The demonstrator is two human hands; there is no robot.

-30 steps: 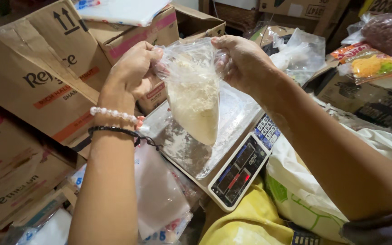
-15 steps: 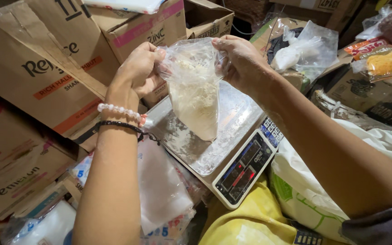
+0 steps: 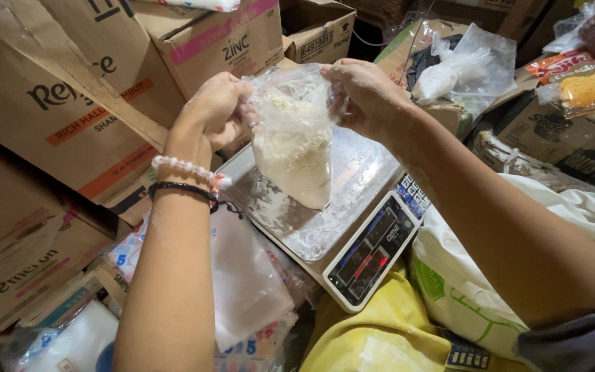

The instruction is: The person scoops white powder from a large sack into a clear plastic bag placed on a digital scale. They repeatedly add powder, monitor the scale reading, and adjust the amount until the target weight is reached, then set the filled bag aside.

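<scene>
Both hands are holding a clear bag [image 3: 293, 141] up by its top edge, just above the scale [image 3: 325, 220]. Left hand [image 3: 216, 110] is pinching the left side of the mouth, grip narrow and closed on the plastic. Right hand [image 3: 370, 93] is pinching the right side the same way. Bag is hanging about half full of pale powder, its bottom tip sitting over the far part of the steel pan [image 3: 297, 227]; can't tell if it's touching. Pan is dusted with powder. Scale display [image 3: 370, 258] is facing near-right. Left wrist is wearing a bead bracelet [image 3: 184, 167] and a black cord [image 3: 184, 189]. Cardboard boxes [image 3: 70, 103] are stacked left and far. A flat stack of empty bags [image 3: 246, 282] is lying near-left of the scale, a white sack [image 3: 463, 296] near-right.
</scene>
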